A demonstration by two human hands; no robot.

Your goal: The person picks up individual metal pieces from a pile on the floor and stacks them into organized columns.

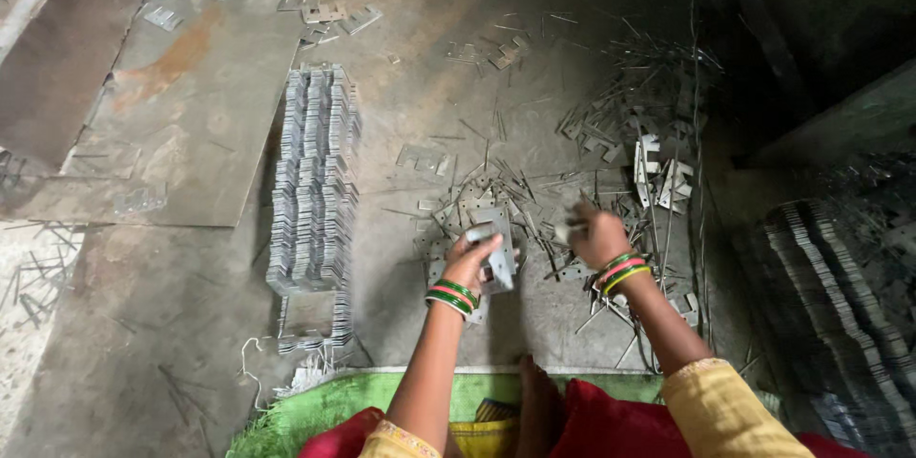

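My left hand (470,259) grips a flat grey metal plate (495,240), a hinge-like stamped piece, held over the floor. Green and red bangles circle that wrist. To its right, my right hand (597,236) is closed around a thin metal pin (570,227) whose end points left toward the plate. The two hands are a short gap apart. Below and around them a heap of loose plates (458,202) and thin pins (534,193) lies scattered on the floor.
Long stacked rows of plates (315,176) lie at left on the concrete floor. Another stacked row (840,296) runs at right. Metal sheets (162,86) lie at upper left. Pins and plates (649,124) are strewn at upper right. A green mat (324,401) is beneath me.
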